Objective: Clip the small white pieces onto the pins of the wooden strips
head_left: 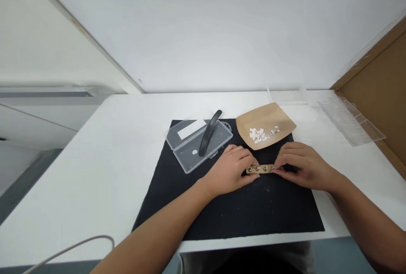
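A short tan strip with several small shiny metal pieces in a row lies on the black mat. My left hand grips its left end between thumb and fingers. At the opposite end, my right hand is closed in a pinch around the last metal piece and the strip's end. The fingertips partly hide that end. Just beyond my left hand is a clear plastic case with its lid open, and a dark curved handle rests across it.
Behind my hands stands a brown paper tray holding white flakes. Clear plastic pieces lie at the back right beside a cardboard panel. A pale cable crosses the white table's front left edge.
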Demonstrator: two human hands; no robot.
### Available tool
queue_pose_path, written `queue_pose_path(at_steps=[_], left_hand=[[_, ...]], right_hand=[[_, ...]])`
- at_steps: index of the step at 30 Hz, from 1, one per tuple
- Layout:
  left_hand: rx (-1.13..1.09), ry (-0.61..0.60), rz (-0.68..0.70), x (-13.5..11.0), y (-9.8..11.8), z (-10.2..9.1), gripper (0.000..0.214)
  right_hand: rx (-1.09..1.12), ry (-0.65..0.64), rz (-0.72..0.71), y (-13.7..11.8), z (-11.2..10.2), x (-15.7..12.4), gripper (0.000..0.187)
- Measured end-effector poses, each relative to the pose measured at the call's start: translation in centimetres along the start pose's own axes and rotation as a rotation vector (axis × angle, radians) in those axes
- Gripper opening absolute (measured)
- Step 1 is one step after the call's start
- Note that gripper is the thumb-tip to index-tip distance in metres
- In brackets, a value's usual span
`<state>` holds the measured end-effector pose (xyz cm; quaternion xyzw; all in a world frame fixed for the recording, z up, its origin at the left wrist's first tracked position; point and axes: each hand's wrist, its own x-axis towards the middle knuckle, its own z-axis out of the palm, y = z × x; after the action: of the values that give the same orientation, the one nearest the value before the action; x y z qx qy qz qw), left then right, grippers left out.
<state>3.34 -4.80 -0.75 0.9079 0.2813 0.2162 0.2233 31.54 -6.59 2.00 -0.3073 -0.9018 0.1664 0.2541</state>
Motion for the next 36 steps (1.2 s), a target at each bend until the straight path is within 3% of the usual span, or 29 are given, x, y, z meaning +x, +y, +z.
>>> queue_pose_path(at_steps=[11, 18, 23, 36], left_hand=[[0.006, -0.019, -0.015, 0.0, 0.0, 0.0, 0.018], [0.013, -0.022, -0.011, 0.0, 0.2, -0.2, 0.018], [0.015, -0.028, -0.011, 0.0, 0.2, -0.2, 0.017], [0.008, -0.021, -0.01, 0.0, 0.1, 0.0, 0.016]], right_hand=[[0.1, -0.034, 0.046, -0.5, -0.3, 0.1, 0.007], [0.153, 0.018, 0.211, 0.4, -0.2, -0.2, 0.01], [0.159, -0.041, 0.225, 0.7, 0.2, 0.1, 0.008], [0.452, -0.184, 0.502, 0.1, 0.4, 0.3, 0.026]])
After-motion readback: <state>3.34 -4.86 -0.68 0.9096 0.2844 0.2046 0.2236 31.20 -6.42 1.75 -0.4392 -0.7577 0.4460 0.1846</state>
